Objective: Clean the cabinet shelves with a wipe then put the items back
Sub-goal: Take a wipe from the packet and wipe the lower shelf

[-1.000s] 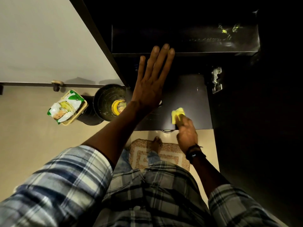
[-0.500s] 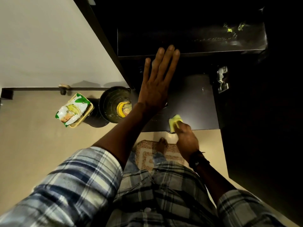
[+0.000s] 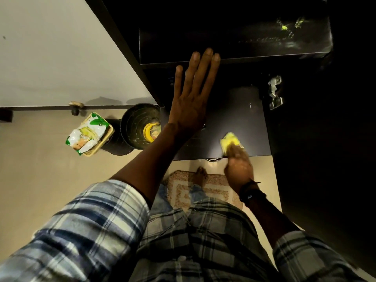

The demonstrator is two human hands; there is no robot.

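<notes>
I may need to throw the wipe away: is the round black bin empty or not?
Not empty. Inside the black bin, a yellow banana peel lies at the bottom, beside something pale.

**One head-worn view, aimed steeply down**

A single wide-angle camera sits on the person's head and faces forward and down into the open dark cabinet (image 3: 317, 143). The plaid sleeves (image 3: 91, 231) fill the bottom edge, nearest the lens. The left hand (image 3: 189, 104) reaches up large and close, its fingertips at the upper shelf (image 3: 234, 43). The right hand (image 3: 239, 169), blurred, holds the wipe (image 3: 228, 140) on the lower shelf (image 3: 240, 117), farther down. The floor (image 3: 40, 176) and mat (image 3: 181, 190) lie farthest off, almost straight below.
</notes>
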